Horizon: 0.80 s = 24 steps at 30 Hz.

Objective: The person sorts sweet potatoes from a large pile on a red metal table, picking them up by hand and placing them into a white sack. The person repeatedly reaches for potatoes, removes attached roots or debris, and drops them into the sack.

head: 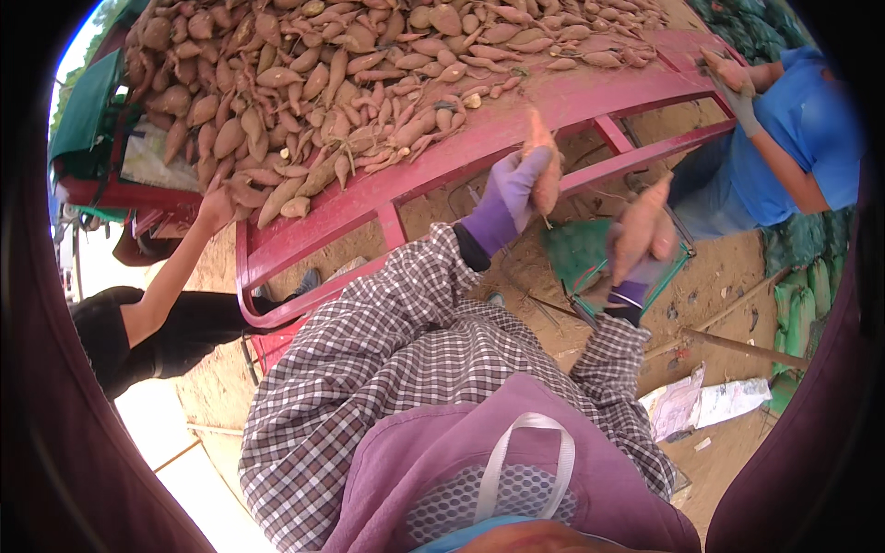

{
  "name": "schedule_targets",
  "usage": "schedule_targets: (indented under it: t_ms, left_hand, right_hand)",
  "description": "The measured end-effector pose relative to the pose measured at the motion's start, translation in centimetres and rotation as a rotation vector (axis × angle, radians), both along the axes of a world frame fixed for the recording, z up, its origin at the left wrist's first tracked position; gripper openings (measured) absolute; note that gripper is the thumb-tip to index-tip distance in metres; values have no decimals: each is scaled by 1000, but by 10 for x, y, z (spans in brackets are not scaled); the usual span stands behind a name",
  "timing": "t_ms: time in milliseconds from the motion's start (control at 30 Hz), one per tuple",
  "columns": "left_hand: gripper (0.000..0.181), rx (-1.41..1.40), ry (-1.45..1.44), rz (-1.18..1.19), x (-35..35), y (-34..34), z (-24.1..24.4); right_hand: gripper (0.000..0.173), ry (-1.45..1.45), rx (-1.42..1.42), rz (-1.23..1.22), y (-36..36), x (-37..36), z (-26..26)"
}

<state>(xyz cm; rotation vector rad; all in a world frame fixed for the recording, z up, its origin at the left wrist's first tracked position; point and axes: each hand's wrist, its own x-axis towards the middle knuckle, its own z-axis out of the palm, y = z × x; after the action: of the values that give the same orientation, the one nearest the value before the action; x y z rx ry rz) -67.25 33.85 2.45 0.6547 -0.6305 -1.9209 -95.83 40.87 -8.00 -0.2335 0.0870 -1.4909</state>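
My left hand [508,197], in a purple glove, grips a pinkish sweet potato [546,176] near the side rail of a red truck bed [442,173]. Its tapered end points upward. My right hand [632,280], also gloved and slightly blurred, holds a long sweet potato [637,228]; a second sweet potato [664,238] shows right beside it. Below that hand a green mesh bag [574,252] hangs on a thin metal frame, its inside largely hidden. Beyond the rail lies a large heap of sweet potatoes [318,83].
On the left, a person's bare arm [166,269] reaches to the heap's edge. At right, a person in a blue shirt [795,131] holds a sweet potato [726,69] in a gloved hand. Filled green mesh bags [805,304], a wooden pole [747,347] and flattened sacks [729,404] lie on the ground.
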Motion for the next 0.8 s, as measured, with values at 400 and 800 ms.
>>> schedule_targets:
  t_ms: [400,800]
  left_hand:
    - [56,-514,-1327,36,81,-10,-61]
    - [47,-322,-1814,368,300,-191,-72]
  right_hand:
    - [53,1857,575,-861,7,-21,-16]
    - [49,2494,-793,-21,-243,364,-9]
